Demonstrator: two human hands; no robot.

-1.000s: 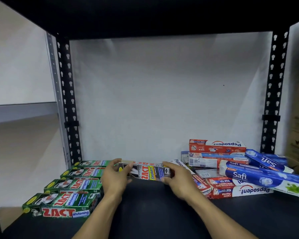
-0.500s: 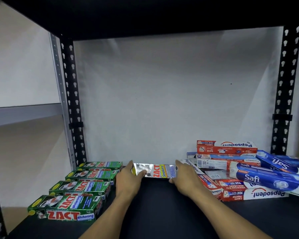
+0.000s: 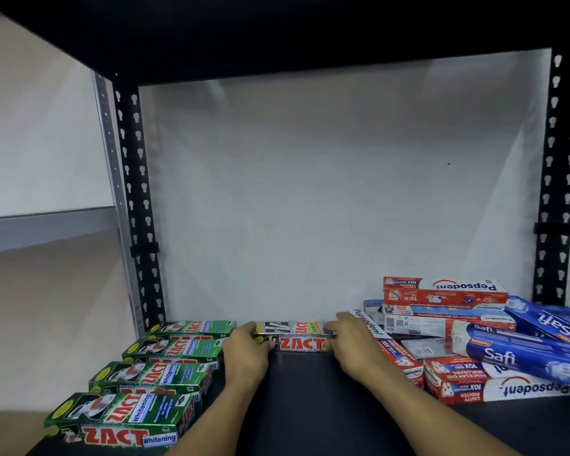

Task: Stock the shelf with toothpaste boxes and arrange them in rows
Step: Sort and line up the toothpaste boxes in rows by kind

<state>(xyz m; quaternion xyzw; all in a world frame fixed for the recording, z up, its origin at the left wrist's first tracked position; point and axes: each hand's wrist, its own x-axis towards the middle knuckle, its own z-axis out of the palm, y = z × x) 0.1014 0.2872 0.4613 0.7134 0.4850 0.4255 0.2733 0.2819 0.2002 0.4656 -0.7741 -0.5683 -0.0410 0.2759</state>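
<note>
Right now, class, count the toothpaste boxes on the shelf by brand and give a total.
Green ZACT boxes: 4
Silver ZACT box: 1
Pepsodent boxes: 4
Blue Safi boxes: 2
Total: 11 plainly readable; a few others at the right are partly hidden.

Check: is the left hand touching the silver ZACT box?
Touching. Head view shows the left hand gripping the silver ZACT box at its left end.

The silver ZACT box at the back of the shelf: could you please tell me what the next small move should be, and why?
Probably let go with both hands: the silver ZACT box lies flat by the back wall beside the green ZACT boxes, left hand and right hand gripping its ends.
</note>
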